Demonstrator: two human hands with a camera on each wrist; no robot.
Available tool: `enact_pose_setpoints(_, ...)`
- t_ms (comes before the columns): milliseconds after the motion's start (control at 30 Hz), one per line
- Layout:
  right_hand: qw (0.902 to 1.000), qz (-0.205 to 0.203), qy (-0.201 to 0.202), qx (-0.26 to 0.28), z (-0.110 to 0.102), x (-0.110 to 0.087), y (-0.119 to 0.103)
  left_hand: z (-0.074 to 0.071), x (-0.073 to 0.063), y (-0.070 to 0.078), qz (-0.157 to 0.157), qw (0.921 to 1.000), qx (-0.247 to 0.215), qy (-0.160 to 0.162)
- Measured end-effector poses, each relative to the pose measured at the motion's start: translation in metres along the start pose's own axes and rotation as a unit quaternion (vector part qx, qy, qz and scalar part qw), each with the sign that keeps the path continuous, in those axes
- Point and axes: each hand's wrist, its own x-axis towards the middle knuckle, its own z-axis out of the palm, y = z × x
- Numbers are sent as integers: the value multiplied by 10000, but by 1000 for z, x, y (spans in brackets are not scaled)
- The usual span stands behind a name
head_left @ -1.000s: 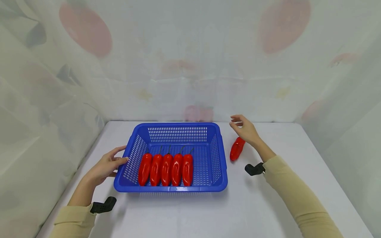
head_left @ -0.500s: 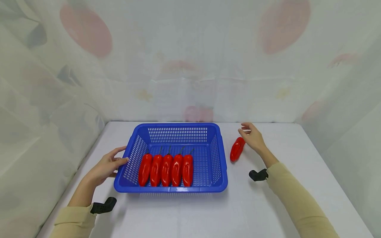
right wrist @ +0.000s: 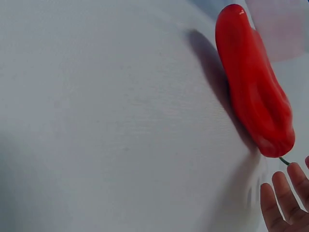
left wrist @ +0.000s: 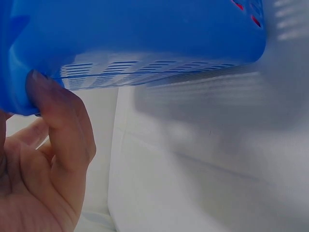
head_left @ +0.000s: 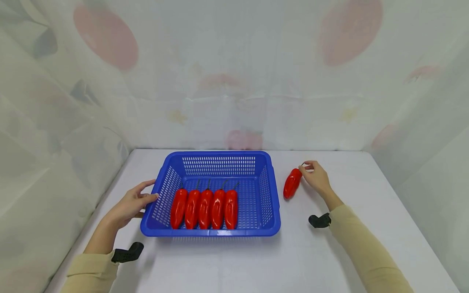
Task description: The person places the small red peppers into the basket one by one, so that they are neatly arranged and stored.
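Note:
A blue plastic basket (head_left: pixel 210 232) sits left of centre in the head view, with a row of several red chili peppers (head_left: pixel 205 208) side by side in it, stems pointing away. My left hand (head_left: pixel 128 204) grips its left rim; the left wrist view shows fingers (left wrist: pixel 63 121) against the blue wall (left wrist: pixel 145 34). Right of the basket, another red chili pepper (head_left: pixel 292 184) lies on the white table. At its far end, the thumb and forefinger of my right hand (head_left: pixel 316 176) pinch its thin stem. The right wrist view shows this pepper (right wrist: pixel 253 87) with the fingertips at its green stem (right wrist: pixel 284 161).
A white tabletop (head_left: pixel 249 264) spreads in front of the basket and to its right. Pale sheeting with faint fruit prints (head_left: pixel 234 81) rises at the back and both sides. Black wrist devices (head_left: pixel 319 221) stick out from the beige sleeves (head_left: pixel 366 248).
My right hand has come from above the lone pepper, moving right and then nearer to its stem, where thumb and forefinger have closed together. The left hand and basket have stayed in place.

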Motion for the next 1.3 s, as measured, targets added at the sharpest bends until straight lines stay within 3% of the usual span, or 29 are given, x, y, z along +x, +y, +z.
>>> enact_pose_setpoints(333,9967,597,-479,-286,5,-4,3,0,-1,0,23,10000,-3,-17)
enact_pose_setpoints(800,9928,548,-551,-917,18,-2,-1,0,-1,0,19,10000,2,-11)
enact_pose_setpoints(1300,9943,616,-722,-494,20,1,-11,1,-1,1,36,9999,91,43)
